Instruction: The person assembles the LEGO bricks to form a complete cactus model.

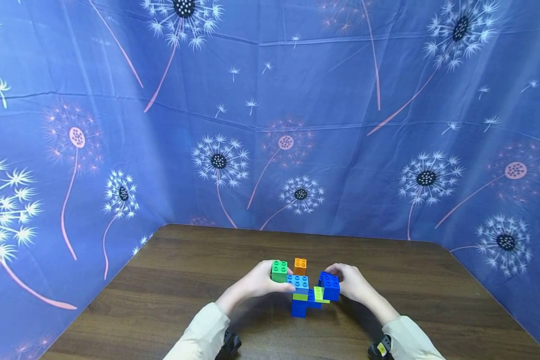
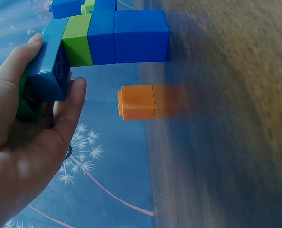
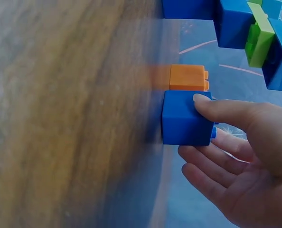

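A structure of joined toy building bricks (image 1: 299, 309) stands upright on the table, with dark blue bricks low down and lime pieces (image 1: 318, 294) between. A light blue brick (image 1: 298, 284) and a green brick (image 1: 279, 271) top its left side; a dark blue brick (image 1: 331, 291) tops its right. My left hand (image 1: 256, 281) grips the structure at the light blue and green bricks, thumb on the light blue one. Behind the structure, my right hand (image 3: 245, 156) pinches a separate blue brick (image 3: 183, 118) at table level, its thumb on the near side. That brick is mostly hidden in the head view.
An orange brick (image 1: 300, 266) stands on the brown wooden table (image 1: 198, 250) behind the structure, close beside the separate blue brick. A blue cloth (image 1: 261, 150) with dandelion prints hangs around the table's back and sides.
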Demonstrator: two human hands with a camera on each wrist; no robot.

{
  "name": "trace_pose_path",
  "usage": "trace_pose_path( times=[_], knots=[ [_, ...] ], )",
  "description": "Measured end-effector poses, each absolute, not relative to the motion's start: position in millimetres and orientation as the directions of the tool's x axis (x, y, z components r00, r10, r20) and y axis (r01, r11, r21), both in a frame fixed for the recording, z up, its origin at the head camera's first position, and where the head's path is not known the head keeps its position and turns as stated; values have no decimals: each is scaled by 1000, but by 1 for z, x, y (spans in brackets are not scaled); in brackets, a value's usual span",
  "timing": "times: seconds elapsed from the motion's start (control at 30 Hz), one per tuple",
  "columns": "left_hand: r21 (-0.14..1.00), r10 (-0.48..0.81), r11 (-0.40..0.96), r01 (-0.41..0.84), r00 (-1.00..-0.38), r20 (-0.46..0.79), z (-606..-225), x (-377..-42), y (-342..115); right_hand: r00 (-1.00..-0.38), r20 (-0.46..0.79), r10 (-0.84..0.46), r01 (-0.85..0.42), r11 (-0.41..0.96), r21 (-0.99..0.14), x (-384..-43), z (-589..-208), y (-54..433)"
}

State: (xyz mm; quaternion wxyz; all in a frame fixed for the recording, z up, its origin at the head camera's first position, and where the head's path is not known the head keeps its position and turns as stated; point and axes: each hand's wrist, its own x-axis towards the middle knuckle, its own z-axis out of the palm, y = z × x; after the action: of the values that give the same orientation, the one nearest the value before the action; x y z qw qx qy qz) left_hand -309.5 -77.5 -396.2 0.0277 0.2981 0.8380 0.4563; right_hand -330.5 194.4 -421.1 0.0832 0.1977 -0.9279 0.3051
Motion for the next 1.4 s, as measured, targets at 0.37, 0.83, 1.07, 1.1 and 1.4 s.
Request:
trace_pose_path(
  times=[0.37, 0.83, 1.07, 1.1, 1.4],
  knots=[
    [755, 545, 412, 509, -802, 244, -393, -308, -78, -888, 342, -307, -454, 698, -554, -325, -405, 199],
    [753, 555, 418, 509, -799, 232, -393, -307, -79, -875, 390, -286, -473, 677, -565, -319, -390, 200],
    [754, 553, 419, 506, -801, 230, -393, -307, -79, -863, 427, -269, -486, 671, -560, -316, -383, 196],
    [754, 555, 418, 507, -800, 230, -393, -307, -79, -861, 431, -271, -490, 671, -557, -316, -382, 195],
    [746, 567, 426, 512, -794, 221, -393, -307, -80, -847, 461, -265, -505, 671, -542, -310, -373, 189]
  ],
)
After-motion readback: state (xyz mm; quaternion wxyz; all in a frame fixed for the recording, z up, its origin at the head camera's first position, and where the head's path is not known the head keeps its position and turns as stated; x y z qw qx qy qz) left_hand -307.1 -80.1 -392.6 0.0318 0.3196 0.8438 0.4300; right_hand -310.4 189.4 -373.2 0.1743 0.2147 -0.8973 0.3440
